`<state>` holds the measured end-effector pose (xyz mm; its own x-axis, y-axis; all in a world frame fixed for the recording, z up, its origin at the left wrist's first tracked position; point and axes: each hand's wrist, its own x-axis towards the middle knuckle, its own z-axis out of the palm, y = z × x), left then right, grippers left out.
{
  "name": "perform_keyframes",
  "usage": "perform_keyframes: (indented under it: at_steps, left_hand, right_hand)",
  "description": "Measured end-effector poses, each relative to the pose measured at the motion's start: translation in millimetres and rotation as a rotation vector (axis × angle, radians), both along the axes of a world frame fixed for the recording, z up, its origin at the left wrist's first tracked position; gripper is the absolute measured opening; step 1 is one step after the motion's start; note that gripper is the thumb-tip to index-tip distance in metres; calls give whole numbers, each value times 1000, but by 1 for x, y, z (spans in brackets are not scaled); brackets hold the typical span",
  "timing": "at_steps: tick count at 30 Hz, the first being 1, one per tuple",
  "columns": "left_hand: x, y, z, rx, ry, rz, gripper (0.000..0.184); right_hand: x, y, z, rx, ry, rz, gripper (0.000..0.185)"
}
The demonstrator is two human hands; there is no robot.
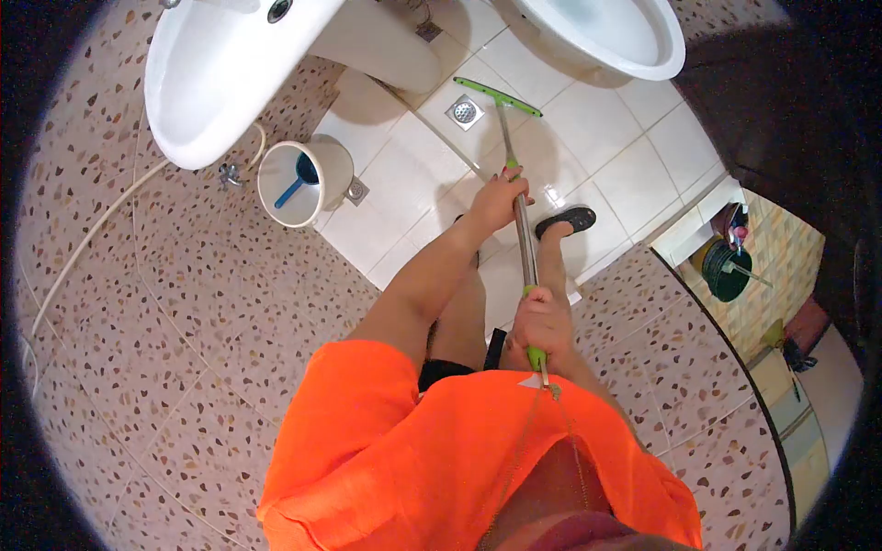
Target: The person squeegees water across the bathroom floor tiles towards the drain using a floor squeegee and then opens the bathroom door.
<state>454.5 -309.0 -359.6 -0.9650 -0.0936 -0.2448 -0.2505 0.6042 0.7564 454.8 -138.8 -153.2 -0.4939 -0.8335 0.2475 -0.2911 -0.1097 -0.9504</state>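
Nearby, left of the grip, a white bucket (pixel 336 170) holds a blue dipper (pixel 296 187); well to the right, a dark green bucket (pixel 729 287) has a pale stick (pixel 749 274) in it. The left hand (pixel 498 200) and right hand (pixel 542 321) clasp a silver-poled squeegee (pixel 525 237), its green blade (pixel 499 95) ahead of the grip, just beside a square drain (pixel 465 113).

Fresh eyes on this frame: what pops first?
The bright orange shirt, filling the lower middle. Then the green-bladed squeegee, blade by the floor drain, left hand gripping nearer the blade, right hand nearer the handle's top. Left in view: a pale bucket with a blue dipper inside.
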Motion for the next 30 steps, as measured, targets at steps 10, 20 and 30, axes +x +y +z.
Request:
perform_keyframes:
  at_steps: [10,20,30]
  left_hand:
    - [11,8,5,-24,-4,-30,19]
    - [-144,-37,2,-281,-107,-58,32]
    - [-93,-4,-29,-300,-94,78,27]
  right_hand:
    - [-9,18,4,-85,-59,13,21]
    - [-140,1,2,75,296,-92,10]
    - [-106,34,-49,120,-4,-49,10]
